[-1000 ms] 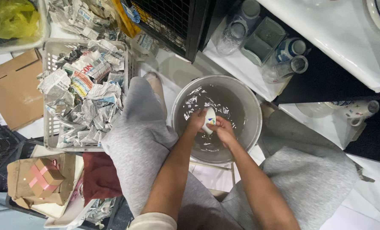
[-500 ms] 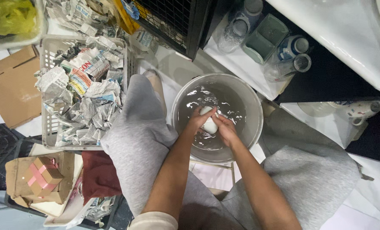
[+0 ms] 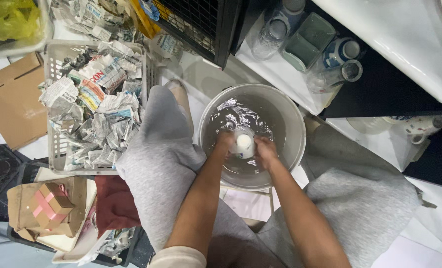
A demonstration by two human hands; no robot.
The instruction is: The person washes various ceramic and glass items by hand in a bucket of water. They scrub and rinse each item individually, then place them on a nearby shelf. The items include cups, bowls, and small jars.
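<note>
White cup (image 3: 244,144), grey basin (image 3: 285,106), grey trousers (image 3: 156,149), white basket (image 3: 57,149).

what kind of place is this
Probably a packing or unpacking corner for crockery, on the floor: both hands wash a small white cup in a basin of water, beside a basket of crumpled newspaper and glassware.

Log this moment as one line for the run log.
left hand: holds cup | right hand: holds cup | cup: white, in water | basin: grey, between knees | basket: crumpled newspaper, left
</note>
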